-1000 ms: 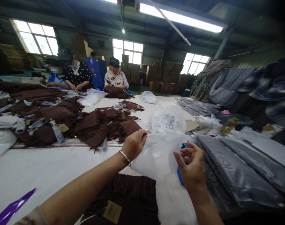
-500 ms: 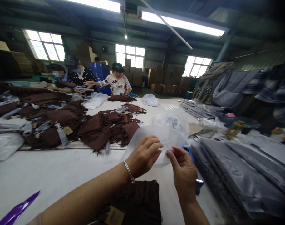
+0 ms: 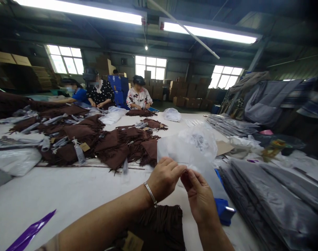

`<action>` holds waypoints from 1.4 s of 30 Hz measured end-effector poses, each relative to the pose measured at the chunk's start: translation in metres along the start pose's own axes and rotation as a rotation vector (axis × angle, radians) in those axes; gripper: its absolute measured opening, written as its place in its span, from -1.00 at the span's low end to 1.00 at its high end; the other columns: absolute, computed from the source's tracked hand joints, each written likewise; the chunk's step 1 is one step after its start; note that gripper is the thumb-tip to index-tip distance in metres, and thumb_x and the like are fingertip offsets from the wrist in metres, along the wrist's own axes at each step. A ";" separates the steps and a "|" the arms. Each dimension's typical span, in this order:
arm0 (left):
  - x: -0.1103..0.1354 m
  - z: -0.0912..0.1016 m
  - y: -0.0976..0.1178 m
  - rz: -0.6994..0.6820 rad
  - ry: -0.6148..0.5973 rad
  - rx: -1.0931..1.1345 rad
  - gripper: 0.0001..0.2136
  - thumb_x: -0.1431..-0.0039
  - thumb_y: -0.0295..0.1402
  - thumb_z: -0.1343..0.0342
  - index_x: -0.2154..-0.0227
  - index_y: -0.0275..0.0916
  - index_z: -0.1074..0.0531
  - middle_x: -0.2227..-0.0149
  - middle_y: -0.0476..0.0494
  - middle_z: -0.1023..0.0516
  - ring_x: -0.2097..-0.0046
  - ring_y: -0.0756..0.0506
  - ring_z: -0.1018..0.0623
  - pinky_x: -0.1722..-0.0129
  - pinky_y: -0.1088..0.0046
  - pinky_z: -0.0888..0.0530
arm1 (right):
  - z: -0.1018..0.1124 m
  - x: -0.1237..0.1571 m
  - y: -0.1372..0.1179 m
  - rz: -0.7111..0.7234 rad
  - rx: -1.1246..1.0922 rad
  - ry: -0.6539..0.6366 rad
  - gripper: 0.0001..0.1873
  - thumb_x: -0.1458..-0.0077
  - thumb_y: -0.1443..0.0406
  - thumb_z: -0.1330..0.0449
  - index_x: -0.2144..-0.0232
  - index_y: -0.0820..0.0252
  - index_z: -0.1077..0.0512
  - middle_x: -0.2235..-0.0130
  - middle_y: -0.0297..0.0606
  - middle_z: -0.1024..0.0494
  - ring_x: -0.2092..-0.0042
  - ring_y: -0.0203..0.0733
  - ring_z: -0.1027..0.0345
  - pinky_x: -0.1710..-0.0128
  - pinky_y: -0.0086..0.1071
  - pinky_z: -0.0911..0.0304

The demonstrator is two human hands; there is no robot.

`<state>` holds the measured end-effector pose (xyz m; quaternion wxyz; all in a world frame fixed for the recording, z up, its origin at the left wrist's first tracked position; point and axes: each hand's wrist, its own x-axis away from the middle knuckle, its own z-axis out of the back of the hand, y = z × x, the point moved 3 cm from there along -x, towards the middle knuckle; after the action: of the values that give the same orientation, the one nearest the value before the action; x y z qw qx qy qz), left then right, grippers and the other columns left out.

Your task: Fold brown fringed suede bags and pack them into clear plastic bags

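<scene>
A frosted plastic bag spreads out behind my hands, partly covered by them. My left hand, with a silver bangle at the wrist, is closed in a pinch at the bag's near edge. Fingertip to fingertip with it, my right hand pinches the same edge. Below my wrists lies a folded dark brown fringed scarf with a tan tag; my left forearm hides part of it. A blue tape dispenser stands just right of my right hand.
More brown scarves with tags and small plastic pouches cover the table's left. Grey garments in plastic are stacked at right. A clump of clear bags sits ahead. A purple strip lies front left. Several co-workers are across the table.
My hands have come together, fingertips now meeting at the bag's edge, and the bag's printed text is no longer visible. A co-worker's outstretched arm has drawn back. The view has shifted slightly left.
</scene>
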<state>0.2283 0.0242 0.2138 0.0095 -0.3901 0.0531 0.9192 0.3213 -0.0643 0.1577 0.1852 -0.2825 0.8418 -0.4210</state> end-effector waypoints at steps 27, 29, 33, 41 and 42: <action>-0.008 -0.021 -0.014 0.456 0.218 0.277 -0.82 -0.25 -0.32 0.07 0.44 -0.24 -0.29 0.41 -0.08 -0.38 0.30 -0.06 -0.38 0.27 0.40 -0.33 | -0.011 0.002 0.025 0.204 -0.018 0.189 -0.77 0.07 0.19 -0.29 0.32 0.16 -0.49 0.10 -0.23 -0.50 0.04 -0.10 -0.36 -0.07 -0.10 -0.21; -0.006 -0.024 -0.015 0.502 0.290 0.296 -0.82 -0.26 -0.30 0.07 0.43 -0.24 -0.28 0.41 -0.08 -0.37 0.30 -0.06 -0.38 0.26 0.40 -0.34 | -0.015 0.001 0.031 0.131 -0.168 0.205 -0.80 0.07 0.22 -0.30 0.34 0.13 -0.48 0.12 -0.28 -0.51 0.06 -0.18 -0.37 -0.04 -0.19 -0.26; -0.002 -0.028 -0.021 0.630 0.397 0.373 -0.82 -0.26 -0.27 0.08 0.40 -0.23 -0.28 0.39 -0.08 -0.39 0.30 -0.05 -0.40 0.25 0.41 -0.35 | -0.022 0.002 0.037 0.012 -0.365 0.224 -0.88 0.07 0.29 -0.29 0.38 0.11 -0.49 0.19 -0.38 -0.53 0.10 -0.32 -0.38 -0.02 -0.36 -0.28; 0.003 -0.034 -0.054 0.861 0.512 0.606 -0.75 -0.21 -0.19 0.03 0.45 -0.26 -0.29 0.51 0.00 -0.39 0.45 0.01 -0.40 0.40 0.51 -0.32 | -0.002 0.007 0.035 -0.133 -0.489 0.175 -0.89 0.05 0.32 -0.29 0.37 0.15 -0.48 0.24 -0.38 -0.54 0.13 -0.37 -0.39 -0.04 -0.37 -0.28; 0.005 -0.033 -0.064 0.899 0.562 0.644 -0.75 -0.19 -0.18 0.01 0.46 -0.27 -0.30 0.52 0.01 -0.39 0.46 0.02 -0.39 0.42 0.52 -0.32 | 0.009 0.007 0.034 -0.128 -0.471 0.178 -0.87 0.06 0.31 -0.30 0.36 0.16 -0.48 0.24 -0.38 -0.54 0.13 -0.37 -0.39 -0.03 -0.38 -0.29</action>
<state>0.2527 0.0838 0.1818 -0.2756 -0.5342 0.4873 0.6334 0.3095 -0.0579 0.1247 0.0125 -0.3324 0.9100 -0.2474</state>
